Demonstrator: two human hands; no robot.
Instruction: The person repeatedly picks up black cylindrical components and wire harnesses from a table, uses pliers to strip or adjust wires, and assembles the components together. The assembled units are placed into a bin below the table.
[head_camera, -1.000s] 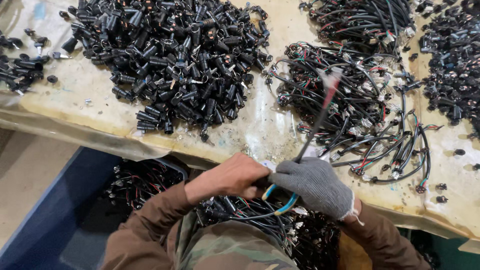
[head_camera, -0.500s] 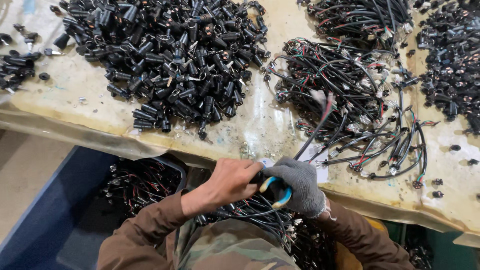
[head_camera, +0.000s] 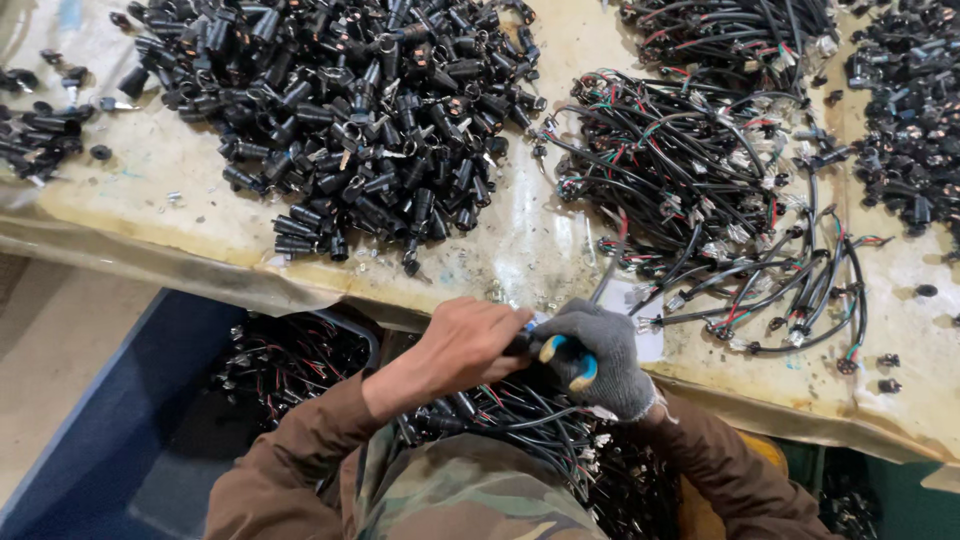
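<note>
Now the left hand (head_camera: 462, 345), bare, is closed on the dark end of a small tool at the near edge of the table (head_camera: 150, 215). Just beside it, touching, the right hand (head_camera: 600, 355) in a grey glove grips the blue and yellow handles of the tool (head_camera: 568, 362). A black cable (head_camera: 608, 280) goes from the hands up to the wire bundle (head_camera: 700, 190). Far left lies a heap of black connectors (head_camera: 350, 110).
</note>
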